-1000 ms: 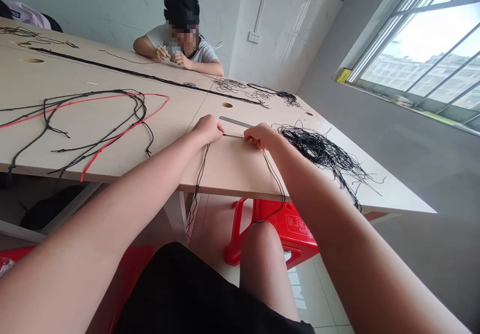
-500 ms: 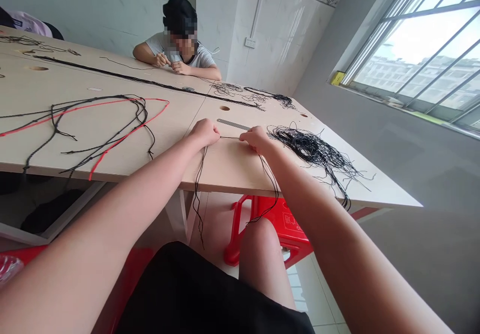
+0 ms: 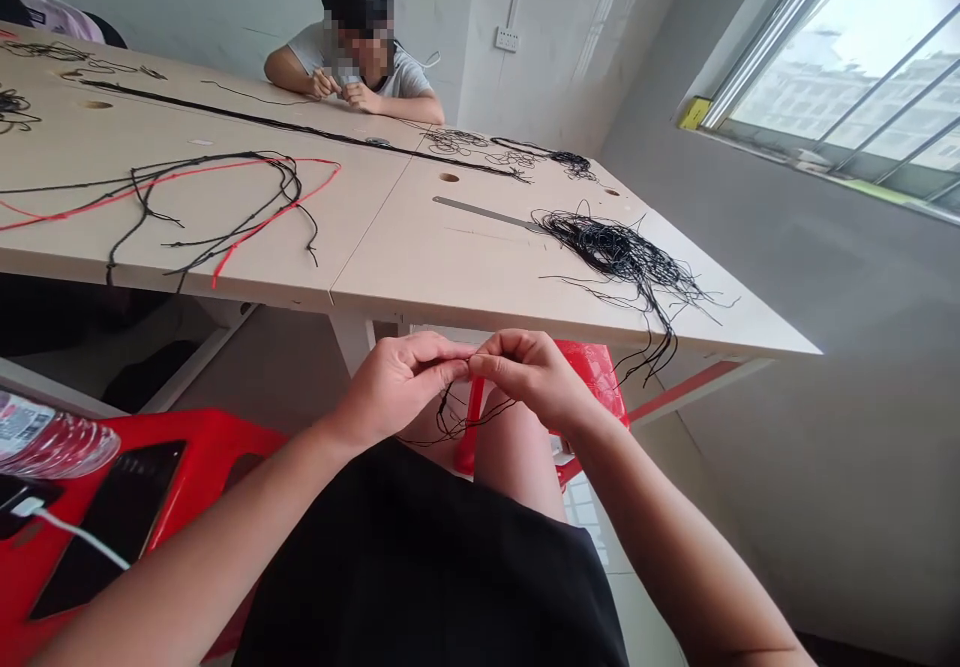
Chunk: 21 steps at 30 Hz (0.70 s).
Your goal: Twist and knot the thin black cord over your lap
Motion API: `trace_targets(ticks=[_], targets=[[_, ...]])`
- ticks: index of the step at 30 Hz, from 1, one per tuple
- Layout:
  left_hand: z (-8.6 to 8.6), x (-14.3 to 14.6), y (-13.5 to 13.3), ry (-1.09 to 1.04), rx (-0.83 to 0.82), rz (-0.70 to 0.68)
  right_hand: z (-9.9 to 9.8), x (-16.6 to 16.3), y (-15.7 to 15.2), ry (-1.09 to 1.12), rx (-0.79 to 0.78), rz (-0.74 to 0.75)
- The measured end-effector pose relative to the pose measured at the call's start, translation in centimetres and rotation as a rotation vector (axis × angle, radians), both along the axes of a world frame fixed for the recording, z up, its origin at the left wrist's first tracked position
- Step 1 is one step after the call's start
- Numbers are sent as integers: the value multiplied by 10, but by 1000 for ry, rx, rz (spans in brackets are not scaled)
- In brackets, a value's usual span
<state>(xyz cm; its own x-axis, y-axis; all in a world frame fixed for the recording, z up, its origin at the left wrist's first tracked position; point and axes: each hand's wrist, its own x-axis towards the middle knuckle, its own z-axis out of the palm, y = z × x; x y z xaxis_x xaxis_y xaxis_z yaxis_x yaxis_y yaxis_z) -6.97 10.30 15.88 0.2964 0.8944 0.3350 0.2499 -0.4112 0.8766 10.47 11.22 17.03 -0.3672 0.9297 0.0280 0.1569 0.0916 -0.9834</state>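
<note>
Hands raised over the lap, clear of the worktop: left hand (image 3: pixel 397 387) and right hand (image 3: pixel 529 377) meet at the fingertips, both pinching a thin black cord (image 3: pixel 454 427), whose slack hangs in a loose loop below them. Exact grip on the cord is hidden by the fingers. Directly beneath: black garment (image 3: pixel 420 557) across the lap, bare knee (image 3: pixel 517 457) beyond it. Low left: red plastic stool (image 3: pixel 217 442) carrying a black phone (image 3: pixel 112 517) with a white charging cable (image 3: pixel 75 532), and a plastic water bottle (image 3: pixel 52 442) at the frame edge. Second red stool (image 3: pixel 592 372) stands under the worktop edge.

Worktop (image 3: pixel 420 277), pale wood laminate: steel ruler (image 3: pixel 480 212) lying with its end at a tangled black cord bundle (image 3: pixel 615 252), some strands hanging over the front edge. To the left, long black-and-red braided cords (image 3: pixel 225 187). Farther along, a long black braid (image 3: pixel 300 129). Far end: co-worker (image 3: pixel 352 57), hands (image 3: pixel 337 95) together at chest height. Barred window (image 3: pixel 840 77) on the right wall.
</note>
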Motion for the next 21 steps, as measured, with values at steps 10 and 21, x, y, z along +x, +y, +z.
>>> trace_targets(ticks=[10,21], targets=[[-25,23,-23,115,224,196,-22,8,-39,-376,275,-193],[-23,32,-37,-632,-833,-64,-28,11,-49,-492,378,-238]])
